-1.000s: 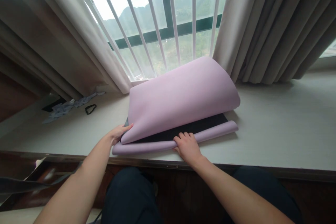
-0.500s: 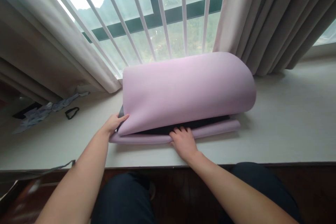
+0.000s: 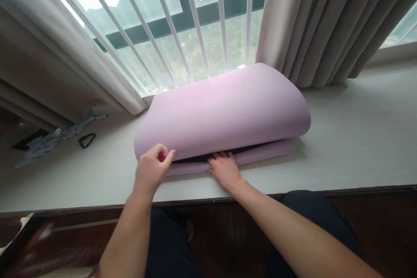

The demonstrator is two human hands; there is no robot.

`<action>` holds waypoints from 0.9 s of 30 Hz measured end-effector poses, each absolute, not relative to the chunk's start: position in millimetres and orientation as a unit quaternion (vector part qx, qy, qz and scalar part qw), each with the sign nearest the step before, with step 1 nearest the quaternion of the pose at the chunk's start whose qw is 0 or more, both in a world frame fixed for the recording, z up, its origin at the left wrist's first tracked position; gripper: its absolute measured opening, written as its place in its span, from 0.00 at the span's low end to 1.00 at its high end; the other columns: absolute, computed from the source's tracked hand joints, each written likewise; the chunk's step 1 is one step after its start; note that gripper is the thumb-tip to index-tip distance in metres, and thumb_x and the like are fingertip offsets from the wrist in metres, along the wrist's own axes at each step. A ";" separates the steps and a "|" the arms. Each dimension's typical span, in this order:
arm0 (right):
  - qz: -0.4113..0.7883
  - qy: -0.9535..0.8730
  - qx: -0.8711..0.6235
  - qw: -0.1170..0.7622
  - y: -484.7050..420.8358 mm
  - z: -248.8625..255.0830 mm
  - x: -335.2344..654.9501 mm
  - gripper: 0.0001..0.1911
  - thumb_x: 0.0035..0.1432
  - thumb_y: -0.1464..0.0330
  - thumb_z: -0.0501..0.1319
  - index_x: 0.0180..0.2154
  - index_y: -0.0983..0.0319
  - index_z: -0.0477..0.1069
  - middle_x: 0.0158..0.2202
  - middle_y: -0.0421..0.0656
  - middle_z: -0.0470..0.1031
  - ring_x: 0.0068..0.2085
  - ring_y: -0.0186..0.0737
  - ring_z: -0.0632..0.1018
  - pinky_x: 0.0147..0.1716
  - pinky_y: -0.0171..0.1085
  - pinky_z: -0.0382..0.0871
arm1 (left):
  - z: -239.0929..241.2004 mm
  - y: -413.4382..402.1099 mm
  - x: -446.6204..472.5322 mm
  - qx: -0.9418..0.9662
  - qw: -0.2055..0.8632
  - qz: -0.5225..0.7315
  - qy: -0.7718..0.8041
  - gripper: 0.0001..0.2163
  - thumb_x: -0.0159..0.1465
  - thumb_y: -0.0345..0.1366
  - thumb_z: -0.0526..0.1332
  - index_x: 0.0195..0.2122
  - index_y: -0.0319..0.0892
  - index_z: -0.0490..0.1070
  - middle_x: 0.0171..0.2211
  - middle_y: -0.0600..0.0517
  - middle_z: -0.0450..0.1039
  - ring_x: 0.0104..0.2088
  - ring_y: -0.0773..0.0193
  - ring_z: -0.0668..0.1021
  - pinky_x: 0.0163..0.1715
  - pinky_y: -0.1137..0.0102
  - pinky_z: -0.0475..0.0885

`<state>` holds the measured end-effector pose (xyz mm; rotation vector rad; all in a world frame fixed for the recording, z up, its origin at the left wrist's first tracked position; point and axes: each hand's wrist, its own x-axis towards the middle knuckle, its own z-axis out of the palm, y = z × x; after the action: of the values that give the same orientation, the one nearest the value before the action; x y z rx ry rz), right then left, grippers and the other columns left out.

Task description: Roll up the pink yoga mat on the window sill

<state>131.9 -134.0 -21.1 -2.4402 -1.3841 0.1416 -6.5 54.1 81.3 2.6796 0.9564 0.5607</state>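
Along the sill's front edge (image 3: 358, 185), the mat (image 3: 221, 113) is lying lengthwise beyond the curled left hand (image 3: 150, 169), hold unclear; the right hand (image 3: 224, 170) is gripping its near fold (image 3: 260, 153).

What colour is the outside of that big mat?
Pale pinkish lilac; the mat shows best in the head view.
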 end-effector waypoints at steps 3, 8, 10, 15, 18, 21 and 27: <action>0.041 -0.485 -0.857 0.167 -136.7 -19.6 132.9 0.14 0.64 0.58 0.68 0.47 0.57 0.78 0.50 0.46 0.78 0.55 0.52 0.74 0.56 0.52 0.62 | 70.2 0.7 13.6 0.967 0.169 0.081 0.174 0.13 0.69 0.45 0.60 0.29 0.46 0.64 0.28 0.54 0.70 0.31 0.60 0.73 0.34 0.66 0.67; 0.033 -0.488 -0.857 0.165 -138.1 -16.5 134.2 0.14 0.66 0.59 0.66 0.50 0.57 0.77 0.49 0.46 0.78 0.55 0.52 0.74 0.54 0.52 0.63 | 46.8 -2.6 36.0 0.989 0.126 -0.039 0.073 0.14 0.64 0.38 0.68 0.50 0.46 0.73 0.52 0.49 0.78 0.54 0.50 0.77 0.54 0.61 0.70; 0.033 -0.488 -0.857 0.161 -138.4 -14.3 134.7 0.15 0.65 0.59 0.67 0.50 0.57 0.78 0.49 0.46 0.78 0.54 0.53 0.74 0.54 0.52 0.62 | 39.6 -1.2 39.7 0.988 0.082 -0.099 0.086 0.22 0.61 0.40 0.71 0.55 0.42 0.71 0.54 0.44 0.77 0.55 0.47 0.77 0.53 0.56 0.72; 0.042 -0.487 -0.860 0.147 -142.2 -9.3 134.7 0.11 0.65 0.59 0.67 0.44 0.58 0.78 0.47 0.45 0.78 0.52 0.53 0.74 0.52 0.50 0.62 | 27.7 -17.5 46.7 0.984 -0.014 -0.134 0.115 0.19 0.66 0.37 0.64 0.56 0.35 0.71 0.56 0.35 0.73 0.59 0.39 0.74 0.53 0.48 0.74; 0.039 -0.490 -0.859 0.143 -146.0 -8.2 133.8 0.11 0.65 0.58 0.66 0.44 0.58 0.78 0.47 0.45 0.78 0.52 0.52 0.74 0.50 0.50 0.61 | 23.9 -14.8 49.4 0.987 0.010 -0.139 0.081 0.18 0.69 0.41 0.64 0.55 0.36 0.71 0.56 0.35 0.74 0.59 0.39 0.75 0.54 0.48 0.74; 0.032 -0.495 -0.858 0.134 -149.5 -7.9 133.2 0.12 0.65 0.57 0.66 0.43 0.59 0.77 0.48 0.46 0.78 0.52 0.53 0.73 0.49 0.50 0.59 | 19.9 -2.6 50.6 0.992 0.039 -0.119 0.026 0.19 0.68 0.46 0.66 0.52 0.36 0.72 0.54 0.37 0.76 0.57 0.42 0.77 0.54 0.53 0.74; 0.025 -0.512 -0.850 0.123 -155.7 -6.1 135.7 0.13 0.65 0.58 0.67 0.43 0.60 0.77 0.47 0.49 0.78 0.52 0.54 0.72 0.47 0.48 0.57 | 14.6 0.7 51.5 0.995 0.020 -0.093 0.009 0.25 0.67 0.52 0.67 0.54 0.35 0.71 0.52 0.37 0.77 0.52 0.41 0.79 0.49 0.56 0.74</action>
<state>135.7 -155.7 -6.1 -2.4798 -1.4927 0.0739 51.5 0.7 14.6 3.0877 0.0278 -0.2896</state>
